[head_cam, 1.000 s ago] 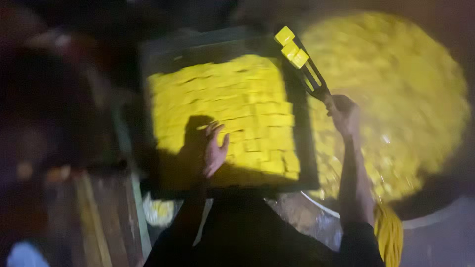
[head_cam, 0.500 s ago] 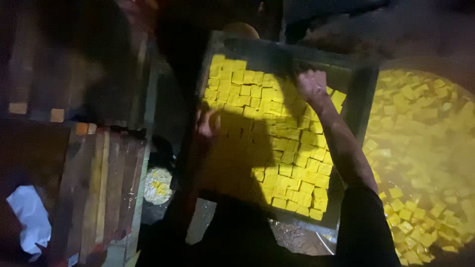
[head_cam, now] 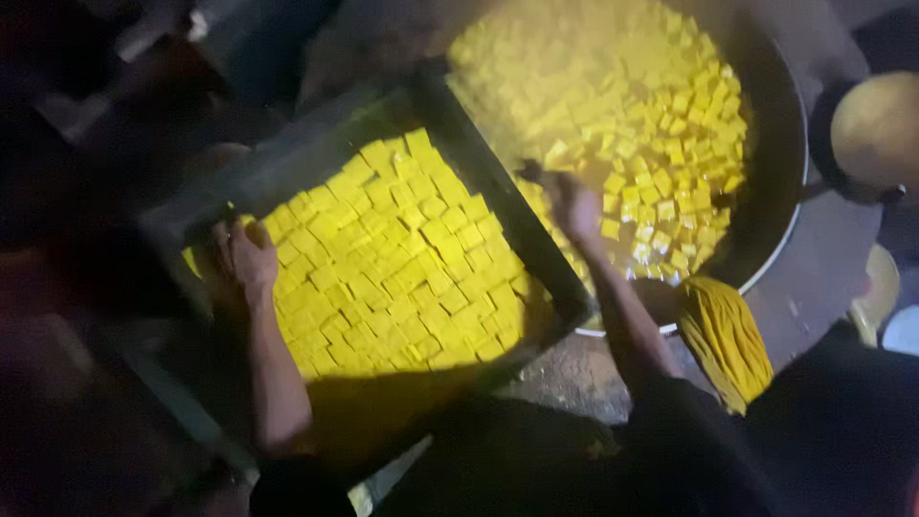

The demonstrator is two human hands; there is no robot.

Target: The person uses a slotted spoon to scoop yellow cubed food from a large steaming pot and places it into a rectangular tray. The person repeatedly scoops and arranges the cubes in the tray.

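Observation:
A dark rectangular tray [head_cam: 498, 206] packed with several yellow cubes [head_cam: 402, 258] lies tilted in the middle. My left hand [head_cam: 244, 260] rests at its left rim, fingers curled over the edge beside the cubes. To the right stands a big round pan [head_cam: 780, 191] full of yellow cubes in liquid. Over the pan's near side, just past the tray's right wall, my right hand [head_cam: 574, 206] is closed on a dark tool, apparently tongs [head_cam: 529, 172], whose tip is hidden in blur.
A folded yellow cloth [head_cam: 723, 335] lies over the pan's near rim. A round tan object [head_cam: 876, 129] sits at the far right, with a pale dish [head_cam: 881, 287] below it. The surroundings to the left and below are dark.
My right hand has moved from the tray's far rim to the pan on the right. My left hand has shifted to the tray's left rim. The view has swung round.

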